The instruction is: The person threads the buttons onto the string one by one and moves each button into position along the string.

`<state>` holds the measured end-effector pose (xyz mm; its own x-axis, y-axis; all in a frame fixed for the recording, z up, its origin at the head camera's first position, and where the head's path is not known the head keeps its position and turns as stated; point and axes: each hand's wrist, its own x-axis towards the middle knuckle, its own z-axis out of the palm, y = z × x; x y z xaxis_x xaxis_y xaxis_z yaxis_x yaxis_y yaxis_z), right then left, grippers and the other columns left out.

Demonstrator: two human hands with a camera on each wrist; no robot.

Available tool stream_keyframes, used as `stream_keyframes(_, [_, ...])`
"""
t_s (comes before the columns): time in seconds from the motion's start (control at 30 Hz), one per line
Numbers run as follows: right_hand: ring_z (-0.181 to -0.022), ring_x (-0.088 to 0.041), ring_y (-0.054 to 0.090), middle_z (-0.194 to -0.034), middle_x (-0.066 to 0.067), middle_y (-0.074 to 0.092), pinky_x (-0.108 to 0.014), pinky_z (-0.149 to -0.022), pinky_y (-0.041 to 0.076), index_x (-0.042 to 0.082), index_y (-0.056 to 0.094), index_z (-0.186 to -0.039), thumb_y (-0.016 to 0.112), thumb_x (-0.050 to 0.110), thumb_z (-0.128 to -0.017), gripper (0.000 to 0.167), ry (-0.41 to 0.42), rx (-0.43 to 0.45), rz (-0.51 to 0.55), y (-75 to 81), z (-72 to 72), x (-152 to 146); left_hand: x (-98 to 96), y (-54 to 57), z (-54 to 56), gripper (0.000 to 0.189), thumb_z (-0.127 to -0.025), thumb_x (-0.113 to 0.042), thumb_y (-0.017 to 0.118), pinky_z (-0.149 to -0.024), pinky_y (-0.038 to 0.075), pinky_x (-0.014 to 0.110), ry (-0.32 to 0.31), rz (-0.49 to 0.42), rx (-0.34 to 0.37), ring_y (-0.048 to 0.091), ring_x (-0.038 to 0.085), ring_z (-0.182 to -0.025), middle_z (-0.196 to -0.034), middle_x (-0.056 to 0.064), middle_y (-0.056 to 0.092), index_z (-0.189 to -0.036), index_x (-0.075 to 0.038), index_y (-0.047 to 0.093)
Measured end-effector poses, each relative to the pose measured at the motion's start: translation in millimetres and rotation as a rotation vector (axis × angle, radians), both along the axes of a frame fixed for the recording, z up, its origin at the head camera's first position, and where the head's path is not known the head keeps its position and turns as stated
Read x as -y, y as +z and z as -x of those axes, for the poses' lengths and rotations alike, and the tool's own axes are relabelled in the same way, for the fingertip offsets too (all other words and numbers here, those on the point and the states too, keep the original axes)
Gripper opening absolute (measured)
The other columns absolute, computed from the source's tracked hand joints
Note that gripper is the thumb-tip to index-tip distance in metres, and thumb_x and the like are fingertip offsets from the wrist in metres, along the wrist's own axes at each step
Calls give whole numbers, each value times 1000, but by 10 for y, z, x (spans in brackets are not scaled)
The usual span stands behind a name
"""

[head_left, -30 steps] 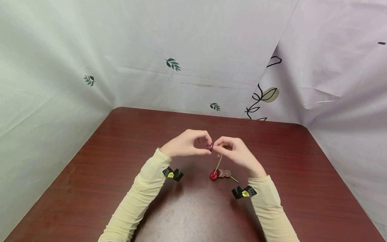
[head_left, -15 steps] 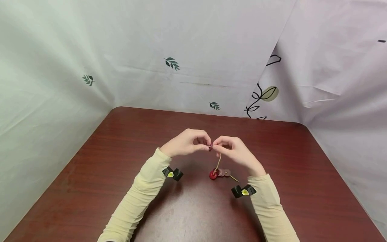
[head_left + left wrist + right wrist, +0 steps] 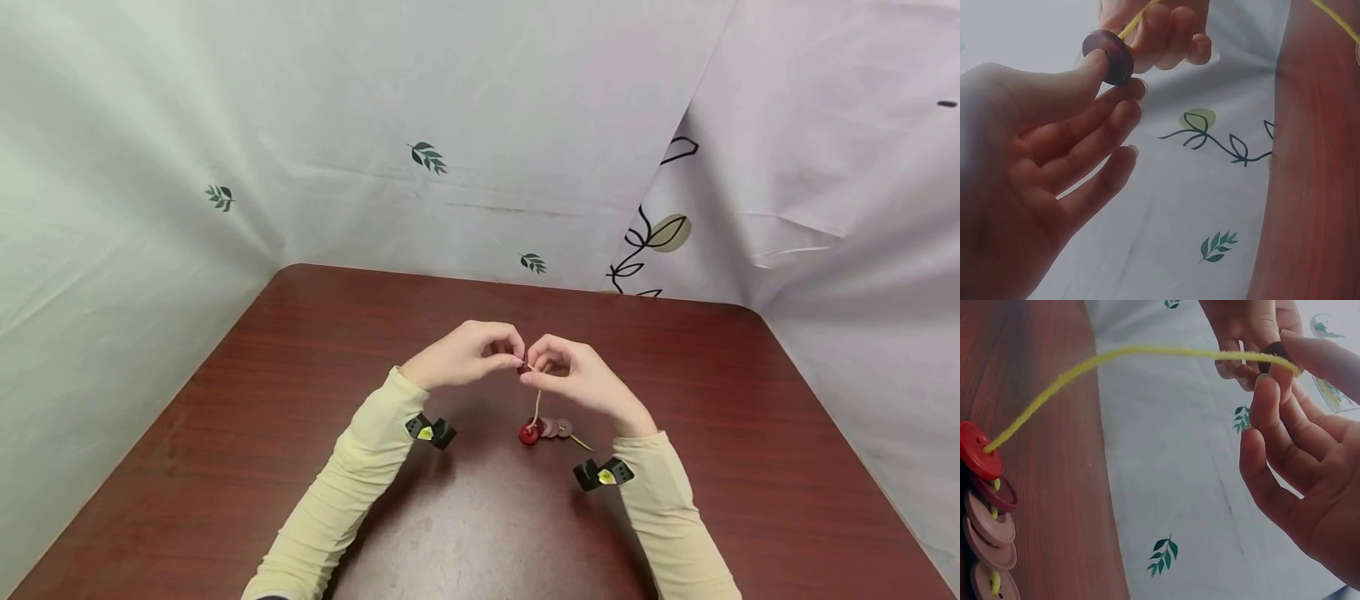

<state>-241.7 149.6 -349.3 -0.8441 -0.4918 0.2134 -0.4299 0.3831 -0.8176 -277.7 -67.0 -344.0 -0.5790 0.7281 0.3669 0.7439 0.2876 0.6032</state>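
My left hand (image 3: 467, 355) pinches a dark purple button (image 3: 1121, 67) on edge between thumb and fingertips, above the table. Facing it, my right hand (image 3: 587, 377) holds a yellow cord (image 3: 1147, 351) close to that button, its thumb and forefinger curled about the cord. In the left wrist view the cord runs from the button's face toward the right fingers. From there it droops to a red button (image 3: 980, 450) on the table. Behind the red one, a maroon button (image 3: 999, 496) and several dusty pink buttons (image 3: 991, 552) are strung on the same cord.
The reddish-brown wooden table (image 3: 465, 500) spreads under both forearms. A short tail of cord pokes out past the rightmost pink button (image 3: 564, 427). White curtains (image 3: 480, 108) with leaf prints hang along the table's back and sides. Each wrist carries a small black camera.
The right thumb and forefinger have parted a little, and more cord shows between them and the button. The left fingers have closed nearer over the button. The strung buttons stay put.
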Motion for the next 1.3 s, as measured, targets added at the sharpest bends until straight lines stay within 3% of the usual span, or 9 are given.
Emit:
stream_keyframes(0.2, [-70, -7, 59, -77, -3, 63, -22, -66, 48, 10, 61, -91, 76, 16, -83, 19, -60, -48, -41, -16, -8, 38, -10, 10, -10, 6, -94, -14, 63, -68, 48, 26, 4, 39, 21, 55, 8, -71, -81, -2, 65, -94, -9, 64])
stream_keyframes(0.5, [-64, -6, 53, -73, 8, 59, -21, -60, 44, 20, 59, -91, 74, 24, -85, 17, -69, -265, -204, -37, 5, 46, 5, 30, -29, 5, -96, -14, 60, -67, 45, 20, -24, 79, 46, 56, 17, -73, -83, 4, 64, -95, -9, 61])
stream_keyframes(0.63, [-64, -6, 51, -74, 10, 57, -21, -60, 43, 22, 59, -93, 73, 27, -87, 16, -54, -278, -239, -29, -6, 43, 6, 21, -24, 4, -97, -13, 58, -70, 46, 24, -39, 96, 62, 55, 14, -75, -84, 4, 63, -96, -9, 60])
stream_keyframes(0.83, [-62, -4, 50, -71, 14, 55, -21, -59, 43, 29, 58, -85, 70, 35, -88, 14, -75, -307, -294, -19, -35, 39, 1, 13, -31, 4, -99, -15, 54, -73, 45, 23, -41, 119, 98, 55, 10, -78, -87, -1, 63, -98, -11, 56])
stream_keyframes(1.1, [-63, -3, 48, -72, 16, 56, -26, -60, 44, 31, 61, -84, 68, 36, -89, 10, -100, -340, -335, -29, -43, 42, 3, 23, -45, 14, -103, -23, 45, -72, 42, 22, 24, 171, 131, 51, 6, -76, -86, -5, 58, -95, -15, 52])
stream_keyframes(1.3, [-62, -3, 49, -74, 15, 58, -22, -60, 43, 30, 62, -83, 68, 34, -89, 9, -92, -317, -357, -38, -38, 38, 21, 39, -44, 21, -103, -25, 44, -75, 46, 23, 44, 183, 112, 61, 7, -83, -92, 2, 68, -92, -12, 56])
